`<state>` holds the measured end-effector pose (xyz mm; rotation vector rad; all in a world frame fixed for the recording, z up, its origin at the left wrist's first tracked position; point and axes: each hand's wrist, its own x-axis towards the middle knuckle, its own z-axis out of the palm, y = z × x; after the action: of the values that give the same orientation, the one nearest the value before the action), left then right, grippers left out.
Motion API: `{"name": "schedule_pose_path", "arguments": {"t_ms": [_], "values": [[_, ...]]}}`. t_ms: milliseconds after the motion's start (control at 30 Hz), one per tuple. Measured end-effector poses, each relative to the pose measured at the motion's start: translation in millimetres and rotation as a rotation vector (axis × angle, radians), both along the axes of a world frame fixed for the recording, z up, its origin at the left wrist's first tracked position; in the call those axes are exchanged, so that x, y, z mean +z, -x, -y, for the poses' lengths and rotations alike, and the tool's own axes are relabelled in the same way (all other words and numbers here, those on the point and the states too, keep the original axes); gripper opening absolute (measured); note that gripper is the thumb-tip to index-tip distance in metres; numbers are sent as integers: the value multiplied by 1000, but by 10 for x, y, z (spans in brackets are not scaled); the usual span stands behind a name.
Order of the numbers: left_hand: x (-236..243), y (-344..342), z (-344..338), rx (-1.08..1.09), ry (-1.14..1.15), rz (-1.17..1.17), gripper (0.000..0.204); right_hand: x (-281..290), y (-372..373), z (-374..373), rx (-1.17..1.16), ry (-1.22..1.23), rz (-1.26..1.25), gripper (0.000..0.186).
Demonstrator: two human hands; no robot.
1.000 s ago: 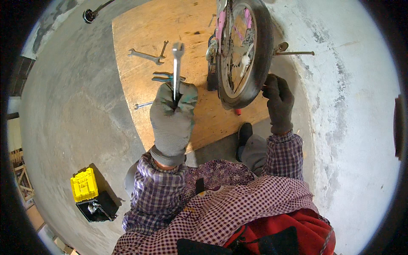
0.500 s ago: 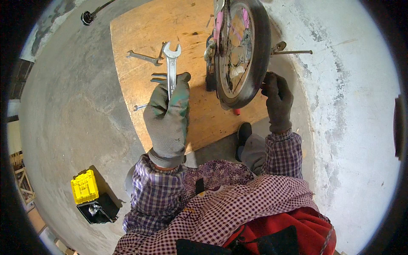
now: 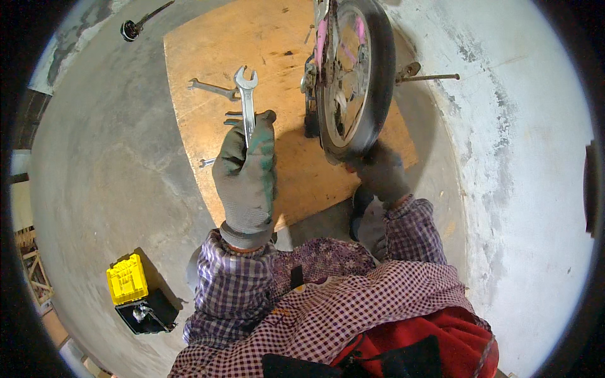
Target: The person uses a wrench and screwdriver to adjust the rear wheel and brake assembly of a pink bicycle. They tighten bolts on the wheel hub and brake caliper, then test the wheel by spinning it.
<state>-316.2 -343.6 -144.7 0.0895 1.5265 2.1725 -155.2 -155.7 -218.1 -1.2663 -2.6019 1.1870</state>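
Observation:
My left hand (image 3: 247, 173), in a grey and green work glove, grips a silver open-ended wrench (image 3: 246, 101) upright above a plywood board (image 3: 283, 38). The wrench's jaw points away from me. A small bicycle wheel (image 3: 353, 75) with a black tyre and pink parts stands upright on the board to the right. My right hand (image 3: 380, 173), in a dark glove, holds the wheel's lower rim, fingers curled on the tyre.
Another wrench (image 3: 211, 88) and smaller spanners (image 3: 208, 162) lie on the board behind my left hand. A metal axle rod (image 3: 428, 77) sticks out right of the wheel. An open yellow and black tool case (image 3: 135, 293) sits on the concrete floor at lower left. A long-handled tool (image 3: 135, 25) lies at top left.
My left hand has lifted the wrench a little and tilted it. My right hand has slid from the tyre's right side down to its bottom edge.

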Motion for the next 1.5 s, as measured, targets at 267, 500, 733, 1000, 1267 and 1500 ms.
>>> {"name": "schedule_pose_path", "arguments": {"t_ms": [267,500,733,1000,1267,1500], "values": [[34,18,70,-154,-28,-12,37,-208,-117,-400,41,-241,113,31],[97,-74,-70,-172,4,11,40,356,192,-414,-314,134,-784,33],[181,-197,-169,-246,-12,-6,43,618,200,-309,-307,83,-882,41],[179,-172,-115,-233,46,-14,52,623,359,-324,-342,-108,-849,43],[121,-151,-164,-250,22,-51,52,586,396,-337,-338,-178,-859,47],[282,-267,-238,-230,101,-13,34,468,-26,-309,-59,-107,-241,54]]}}
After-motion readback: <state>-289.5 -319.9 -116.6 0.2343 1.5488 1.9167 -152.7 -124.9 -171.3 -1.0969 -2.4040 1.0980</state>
